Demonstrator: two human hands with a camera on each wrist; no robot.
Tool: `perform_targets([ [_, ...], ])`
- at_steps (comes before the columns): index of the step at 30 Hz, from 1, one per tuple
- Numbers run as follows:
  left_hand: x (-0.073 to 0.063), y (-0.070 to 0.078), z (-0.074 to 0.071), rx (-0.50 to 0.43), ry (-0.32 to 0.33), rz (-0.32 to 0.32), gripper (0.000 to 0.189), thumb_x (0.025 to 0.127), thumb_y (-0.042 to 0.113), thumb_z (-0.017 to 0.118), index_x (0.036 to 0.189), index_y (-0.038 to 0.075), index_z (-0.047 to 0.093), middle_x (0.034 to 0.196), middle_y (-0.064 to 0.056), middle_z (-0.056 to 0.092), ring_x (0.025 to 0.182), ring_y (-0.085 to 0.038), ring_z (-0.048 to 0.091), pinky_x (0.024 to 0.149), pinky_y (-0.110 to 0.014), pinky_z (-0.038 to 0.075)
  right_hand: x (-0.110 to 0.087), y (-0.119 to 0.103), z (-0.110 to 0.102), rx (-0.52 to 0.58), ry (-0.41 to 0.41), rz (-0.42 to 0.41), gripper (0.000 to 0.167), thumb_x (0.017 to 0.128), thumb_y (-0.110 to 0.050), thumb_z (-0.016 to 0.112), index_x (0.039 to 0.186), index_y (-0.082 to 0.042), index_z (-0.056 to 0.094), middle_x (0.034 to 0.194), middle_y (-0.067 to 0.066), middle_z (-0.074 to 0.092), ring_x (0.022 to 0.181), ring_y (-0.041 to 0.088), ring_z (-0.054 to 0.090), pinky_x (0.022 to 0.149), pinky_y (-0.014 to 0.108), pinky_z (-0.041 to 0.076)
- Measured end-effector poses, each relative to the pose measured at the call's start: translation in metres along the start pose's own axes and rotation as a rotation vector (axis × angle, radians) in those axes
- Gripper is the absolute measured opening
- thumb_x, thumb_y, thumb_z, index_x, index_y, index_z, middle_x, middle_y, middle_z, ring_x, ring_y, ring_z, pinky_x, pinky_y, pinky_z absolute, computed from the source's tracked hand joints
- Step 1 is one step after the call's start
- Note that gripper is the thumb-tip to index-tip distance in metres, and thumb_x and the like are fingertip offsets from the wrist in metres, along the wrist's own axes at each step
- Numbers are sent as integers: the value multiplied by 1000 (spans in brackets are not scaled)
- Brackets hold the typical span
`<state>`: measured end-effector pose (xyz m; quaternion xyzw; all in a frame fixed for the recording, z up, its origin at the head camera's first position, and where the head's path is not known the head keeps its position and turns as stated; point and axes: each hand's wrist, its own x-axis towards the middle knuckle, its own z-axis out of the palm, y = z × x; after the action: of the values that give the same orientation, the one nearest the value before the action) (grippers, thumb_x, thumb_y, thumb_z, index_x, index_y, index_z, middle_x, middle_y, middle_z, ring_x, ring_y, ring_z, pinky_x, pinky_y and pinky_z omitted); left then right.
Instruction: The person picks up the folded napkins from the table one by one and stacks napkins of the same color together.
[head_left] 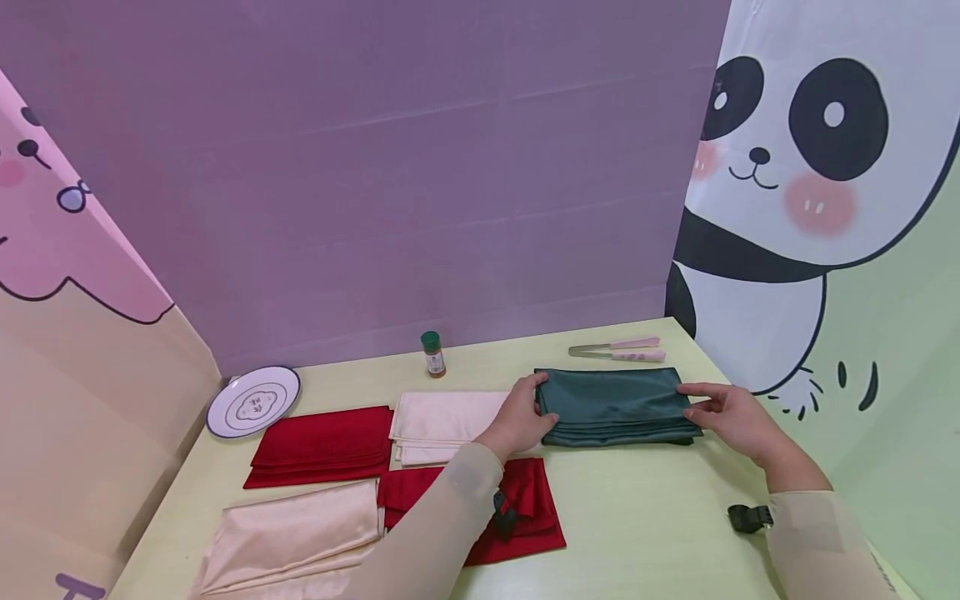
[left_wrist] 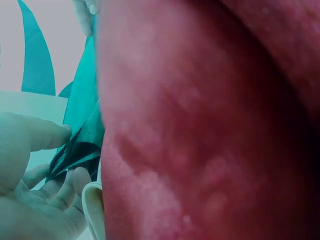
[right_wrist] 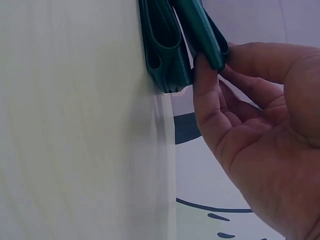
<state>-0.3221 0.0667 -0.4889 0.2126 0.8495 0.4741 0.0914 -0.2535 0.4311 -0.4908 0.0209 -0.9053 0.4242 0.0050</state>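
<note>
A folded dark green satin cloth (head_left: pixel 611 404) lies at the right of the table, its layers stacked along the near edge. At its left end my left hand (head_left: pixel 523 417) grips the cloth; the left wrist view shows thumb and fingers (left_wrist: pixel 47 135) on either side of the green layers. My right hand (head_left: pixel 738 419) holds the opposite end. In the right wrist view its thumb and fingers pinch the upper fold (right_wrist: pixel 200 35), which stands apart from the looped layers (right_wrist: pixel 165 55) beneath. Much of the left wrist view is blocked by a blurred red surface (left_wrist: pixel 200 125).
Left of the green cloth lie a white folded cloth (head_left: pixel 450 412), red folded cloths (head_left: pixel 322 446) and a pale pink one (head_left: pixel 300 533). A plate (head_left: pixel 255 402), a green-capped jar (head_left: pixel 433 357) and pink-handled tongs (head_left: pixel 618 349) sit toward the back of the table.
</note>
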Motion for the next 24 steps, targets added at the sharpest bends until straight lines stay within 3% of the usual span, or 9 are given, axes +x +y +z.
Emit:
perform_targets([
  [6,1,1,4,67,8,-13,72,98,14,74,160,11,39,136,-6,52,108,-16,55,93,-31,51,0,0,0,-34,12,3,49,102,-15,69,147,0,57,128,25,66,115,39,65,78,27,57],
  [12,1,3,7,107,1,-22,74,98,18,73,162,12,36,156,-8,44,142,-23,45,116,-38,40,-2,-3,0,-49,25,-10,48,100,-14,71,144,3,59,130,30,64,115,42,65,76,28,57],
  [24,1,4,9,158,1,-33,74,97,21,75,161,13,37,158,-7,44,144,-24,44,117,-40,39,-2,-1,-1,-67,42,3,47,99,-14,73,141,4,61,124,29,68,109,39,68,75,27,56],
])
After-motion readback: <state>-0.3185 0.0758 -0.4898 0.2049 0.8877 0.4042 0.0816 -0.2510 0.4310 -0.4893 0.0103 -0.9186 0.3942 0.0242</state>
